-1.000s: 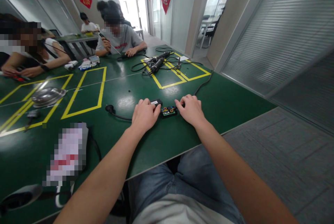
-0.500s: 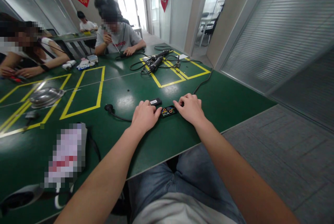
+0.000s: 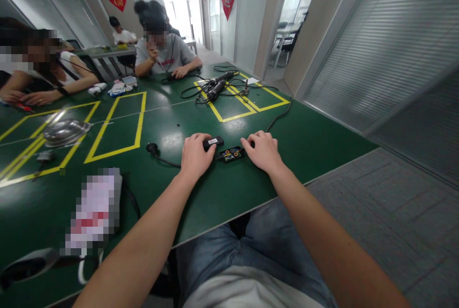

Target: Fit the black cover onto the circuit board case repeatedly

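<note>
My left hand (image 3: 196, 156) is closed around a black plastic casing cover (image 3: 214, 142) with a white label, its labelled end sticking out past the fingers. Just right of that hand, an opened black casing half (image 3: 231, 154) lies on the green table, a circuit board with copper-coloured coils showing inside. My right hand (image 3: 264, 150) rests at its right end, thumb and fingers curled; what they grip is hidden. A black cord (image 3: 279, 117) runs from behind this hand toward the far edge. Left of my left hand lies a black power plug (image 3: 152, 148) with its cord.
Electric screwdrivers (image 3: 217, 89) with tangled cables lie at the back inside yellow tape marks. A shiny metal dish (image 3: 66, 132) is on the left, a blurred-out packet (image 3: 93, 207) nearer me. Two co-workers sit across the table; another person sits farther back. The table edge (image 3: 340, 165) passes at right.
My left hand has taken hold of the labelled cover, and its thumb has moved off the opened casing half. The right hand stays at that casing's right end.
</note>
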Motion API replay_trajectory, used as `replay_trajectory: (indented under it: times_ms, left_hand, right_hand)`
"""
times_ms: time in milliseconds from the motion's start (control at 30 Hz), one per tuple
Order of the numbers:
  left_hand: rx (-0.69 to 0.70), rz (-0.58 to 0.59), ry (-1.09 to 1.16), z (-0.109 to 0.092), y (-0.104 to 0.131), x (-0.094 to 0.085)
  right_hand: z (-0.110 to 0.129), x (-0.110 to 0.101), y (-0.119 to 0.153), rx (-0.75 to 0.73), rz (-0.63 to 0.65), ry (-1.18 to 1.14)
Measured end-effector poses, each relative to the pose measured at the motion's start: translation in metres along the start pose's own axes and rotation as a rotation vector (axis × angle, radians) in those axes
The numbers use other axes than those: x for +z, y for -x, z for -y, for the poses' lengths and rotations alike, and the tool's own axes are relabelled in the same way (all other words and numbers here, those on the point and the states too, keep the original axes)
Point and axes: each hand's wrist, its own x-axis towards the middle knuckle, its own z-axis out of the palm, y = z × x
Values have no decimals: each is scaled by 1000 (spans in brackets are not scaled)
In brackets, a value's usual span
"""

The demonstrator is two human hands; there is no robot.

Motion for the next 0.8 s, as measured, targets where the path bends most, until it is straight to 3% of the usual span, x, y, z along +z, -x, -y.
replay_trajectory:
  times_ms: [267,467,633,800]
  left_hand:
    - [41,45,-41,2,2,3]
    - [201,8,60,-7,8,-2]
    - [398,155,75,-14,15,-4]
    - [405,220,59,-12,15,-1]
  right_hand:
    - [0,0,-1,16,-4,-17]
    - [3,-2,-1,35,18,-3]
    - [3,-1,-1,21,10,-16]
    - [3,0,-1,13,9,-33]
